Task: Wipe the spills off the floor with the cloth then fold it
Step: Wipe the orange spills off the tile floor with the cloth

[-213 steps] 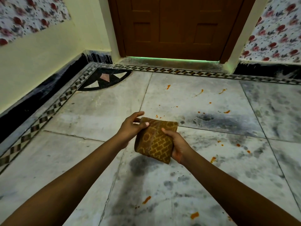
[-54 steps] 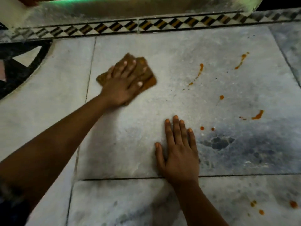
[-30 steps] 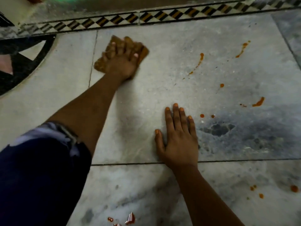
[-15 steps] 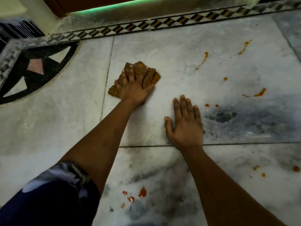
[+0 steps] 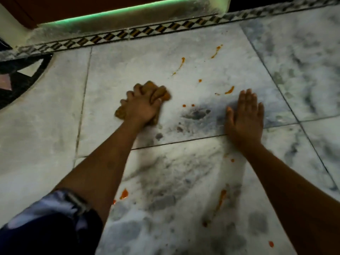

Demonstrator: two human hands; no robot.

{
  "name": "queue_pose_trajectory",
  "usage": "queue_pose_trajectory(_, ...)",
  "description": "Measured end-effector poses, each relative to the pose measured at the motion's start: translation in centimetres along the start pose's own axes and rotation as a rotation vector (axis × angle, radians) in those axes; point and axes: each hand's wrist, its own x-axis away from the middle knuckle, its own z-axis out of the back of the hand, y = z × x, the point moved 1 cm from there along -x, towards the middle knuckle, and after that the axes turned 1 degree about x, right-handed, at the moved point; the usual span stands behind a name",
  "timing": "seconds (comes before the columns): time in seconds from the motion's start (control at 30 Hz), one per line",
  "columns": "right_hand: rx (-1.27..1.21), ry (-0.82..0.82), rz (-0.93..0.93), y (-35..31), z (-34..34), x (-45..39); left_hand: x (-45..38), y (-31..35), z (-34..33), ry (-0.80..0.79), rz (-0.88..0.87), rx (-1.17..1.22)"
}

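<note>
Head view looking down at a grey-veined white marble tile floor point(image 5: 184, 52), no containers showing. Left hand point(image 5: 141, 105) is pressing down on a bunched brown patterned cloth point(image 5: 159, 93), fingers curled over and gripping it; cloth is sitting on the floor under the palm, poking out at the fingertips and at the wrist side. Right hand point(image 5: 244, 116) is lying flat and empty on the tile, fingers spread slightly, well apart from the cloth. Orange sauce-like spills point(image 5: 229, 91) are sitting between and beyond the two hands, more drops point(image 5: 124, 194) lying near the left forearm and a smear point(image 5: 221, 196) by the right forearm. Checkered black-and-tan border strip point(image 5: 139, 32) is running along the far edge, brown wooden door point(image 5: 73, 6) behind it with a green glow under it. Open bare tile is lying to the left and to the far right. Dark blue sleeve point(image 5: 46, 223) is showing at bottom left
</note>
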Motion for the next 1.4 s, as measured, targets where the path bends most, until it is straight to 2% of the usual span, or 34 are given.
queue_pose_trajectory(0.1, 0.059, -0.085, -0.086, 2.1, -0.3, -0.5, 2.1, 5.7, -2.4, 0.021, -0.068, 0.050)
queue_pose_trajectory(0.23, 0.086, -0.120, -0.112, 2.4, -1.2, -0.9, 3.8, 6.0, -4.1, 0.025, -0.119, -0.022)
queue_pose_trajectory(0.37, 0.091, -0.083, -0.108, 2.3, -1.4, -1.0, -0.7, 8.9, -4.0, 0.012, 0.136, -0.014)
queue_pose_trajectory(0.43, 0.074, -0.075, -0.113, 2.3, -1.4, -1.2, -1.4, 10.9, -3.9, 0.013, 0.196, 0.015)
queue_pose_trajectory(0.57, 0.071, -0.078, -0.119, 2.2, -1.0, -0.8, 4.0, 10.4, -5.4, 0.084, -0.003, -0.006)
queue_pose_trajectory(0.63, 0.056, -0.094, -0.128, 2.2, -0.9, -0.9, 4.4, 9.6, -5.4, 0.065, -0.011, -0.026)
queue_pose_trajectory(0.83, 0.049, -0.090, -0.136, 2.1, -1.0, -1.0, -2.3, 11.4, -4.6, 0.066, 0.087, 0.024)
queue_pose_trajectory(0.97, 0.054, -0.101, -0.138, 2.1, -0.7, -0.9, 1.4, 9.1, -4.6, 0.076, -0.117, -0.016)
queue_pose_trajectory(1.03, 0.051, -0.104, -0.136, 2.0, -0.7, -1.0, 3.2, 6.6, -4.3, 0.075, -0.148, -0.041)
queue_pose_trajectory(1.13, 0.059, -0.106, -0.141, 2.0, -0.8, -1.0, -0.3, 5.5, -3.3, 0.074, -0.014, -0.034)
queue_pose_trajectory(1.23, 0.067, -0.097, -0.141, 2.1, -0.8, -1.0, -7.1, 7.1, -2.6, 0.068, 0.107, 0.028)
queue_pose_trajectory(1.3, 0.071, -0.102, -0.138, 2.1, -0.9, -1.0, -10.4, 8.9, -2.3, 0.024, 0.112, 0.046)
queue_pose_trajectory(1.4, 0.076, -0.112, -0.137, 2.0, -0.8, -1.0, -11.1, 10.3, -2.2, -0.029, -0.001, 0.023)
